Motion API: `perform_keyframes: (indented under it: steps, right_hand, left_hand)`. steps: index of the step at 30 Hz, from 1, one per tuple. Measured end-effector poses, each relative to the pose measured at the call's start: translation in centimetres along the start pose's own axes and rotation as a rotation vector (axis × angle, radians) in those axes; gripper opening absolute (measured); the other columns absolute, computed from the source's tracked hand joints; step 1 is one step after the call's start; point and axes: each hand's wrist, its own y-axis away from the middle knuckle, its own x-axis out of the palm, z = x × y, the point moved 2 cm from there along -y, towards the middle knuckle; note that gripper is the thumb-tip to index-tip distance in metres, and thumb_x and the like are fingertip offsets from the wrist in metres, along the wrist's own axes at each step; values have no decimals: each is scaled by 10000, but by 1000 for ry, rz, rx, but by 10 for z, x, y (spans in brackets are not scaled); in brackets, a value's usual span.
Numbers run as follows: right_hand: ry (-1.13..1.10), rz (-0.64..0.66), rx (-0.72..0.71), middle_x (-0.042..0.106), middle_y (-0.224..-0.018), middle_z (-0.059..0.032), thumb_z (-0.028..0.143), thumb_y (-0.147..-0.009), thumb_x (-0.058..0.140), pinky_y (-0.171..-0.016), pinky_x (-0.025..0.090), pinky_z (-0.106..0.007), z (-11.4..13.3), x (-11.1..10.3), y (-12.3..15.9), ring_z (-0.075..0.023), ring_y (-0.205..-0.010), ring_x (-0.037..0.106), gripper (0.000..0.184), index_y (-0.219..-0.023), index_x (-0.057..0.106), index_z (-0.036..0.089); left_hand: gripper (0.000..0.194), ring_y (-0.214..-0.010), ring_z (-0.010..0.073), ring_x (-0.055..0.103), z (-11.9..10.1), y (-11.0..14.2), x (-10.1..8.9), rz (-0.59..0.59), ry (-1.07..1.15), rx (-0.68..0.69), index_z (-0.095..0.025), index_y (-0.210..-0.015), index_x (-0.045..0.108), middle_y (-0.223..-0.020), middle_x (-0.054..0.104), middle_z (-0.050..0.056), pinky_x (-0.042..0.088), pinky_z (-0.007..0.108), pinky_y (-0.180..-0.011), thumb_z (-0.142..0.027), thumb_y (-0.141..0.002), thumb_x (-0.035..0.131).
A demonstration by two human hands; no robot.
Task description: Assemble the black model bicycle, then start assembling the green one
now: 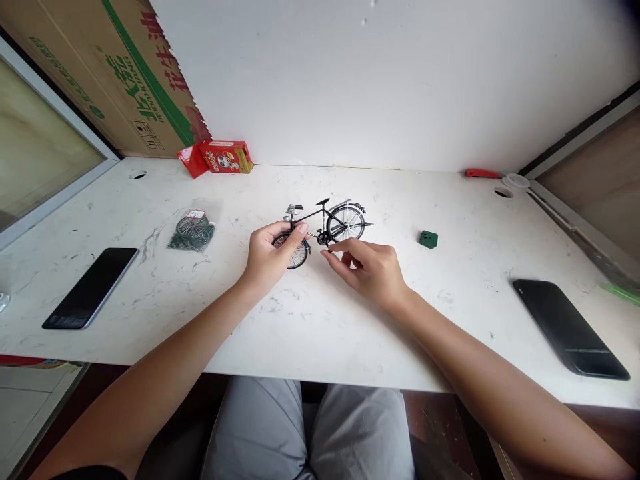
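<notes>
A small black model bicycle (pixel 324 221) with silver spoked wheels is held upright over the middle of the white table, its handlebar to the left. My left hand (pixel 273 252) is closed round the front part, the thumb lying across the frame above the front wheel. At the pedal, just below the crank, my right hand (pixel 370 267) pinches with thumb and forefinger. The tip of that pinch covers most of the pedal. The rear wheel and its rack show free of both hands.
A clear bag of dark wheel parts (pixel 193 230) and a phone (pixel 91 288) lie left. Behind them is a red box (pixel 227 157). Rightward are a green piece (pixel 429 239), a second dark phone-like slab (pixel 570 328) and a red tool (pixel 483 173) near a table hole (pixel 503 193).
</notes>
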Motion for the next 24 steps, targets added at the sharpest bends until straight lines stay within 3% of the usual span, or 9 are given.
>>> perform_keyframes:
  steps: [7,12,17,24]
  right_hand:
    - [7,-157,74,757,-695,10,355,-1009,704,-506,486,-262,-8,-5,-3,-106,-509,618,143,-1032,758,225]
    - [-11,-74,19,810,-791,-11,315,-1033,667,-526,503,-273,-2,0,0,-125,-556,679,153,-1061,782,218]
    - [5,110,-65,826,-872,-14,346,-1041,649,-554,494,-272,6,4,2,-127,-613,703,215,-1166,768,218]
    - [61,108,-22,713,-685,30,282,-1018,630,-545,449,-238,5,0,-1,-97,-553,618,149,-965,753,216]
  left_hand:
    - [356,-821,208,690,-1,0,-2,54,-36,32,-198,-851,838,-853,775,59,541,308,-775,-535,-919,748]
    - [321,-793,202,692,-1,3,2,94,-70,55,-197,-834,830,-828,772,49,541,310,-766,-487,-938,739]
    - [333,-810,216,706,-1,1,1,70,-45,50,-188,-853,828,-844,780,54,554,316,-788,-499,-931,737]
    - [348,-820,208,701,-2,0,-1,59,-46,36,-181,-859,832,-860,784,63,542,303,-785,-509,-930,742]
